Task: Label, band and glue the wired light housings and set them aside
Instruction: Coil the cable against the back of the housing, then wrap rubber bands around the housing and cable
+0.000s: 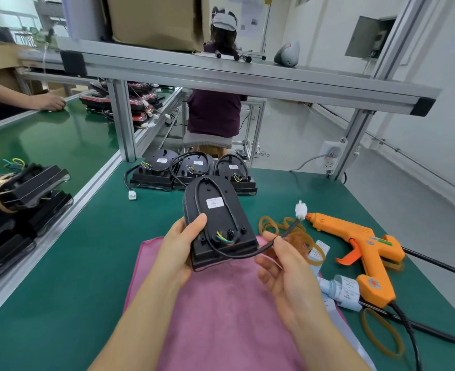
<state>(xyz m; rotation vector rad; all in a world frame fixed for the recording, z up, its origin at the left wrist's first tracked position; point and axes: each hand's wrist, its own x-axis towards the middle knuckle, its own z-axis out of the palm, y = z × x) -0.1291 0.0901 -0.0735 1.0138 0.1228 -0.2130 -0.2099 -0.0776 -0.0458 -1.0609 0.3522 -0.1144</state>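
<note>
We hold one black light housing (218, 218) above the far edge of the pink cloth (221, 317). Its back face is turned up toward us and its rounded end points away. Our left hand (179, 245) grips it by its left side, with the thumb lying across the back face and the fingers curled underneath. A white label (215, 202) sits on the back face, and coloured wires show at a hole near the housing's square end. From there a black cable (247, 254) loops out to the right. Our right hand (282, 269) pinches this cable between thumb and forefinger, over the cloth's far right corner, while its other fingers hang loose and half spread. Past the pinch the cable rises to a white connector (300, 210), held up in the air just beyond that same corner.

Right of the cloth, on the green mat (60, 277), lies a heap of tan rubber bands (298, 236). Further right an orange glue gun (365, 245) lies on its side, its nozzle toward the connector. Close to the cloth's right edge is a roll of printed labels (346, 289). Beyond the cloth's far edge three more housings (194, 170) stand in a row with their cables trailing. Well to the left of the cloth, past an aluminium rail, sits a stack of banded housings (20, 188).
</note>
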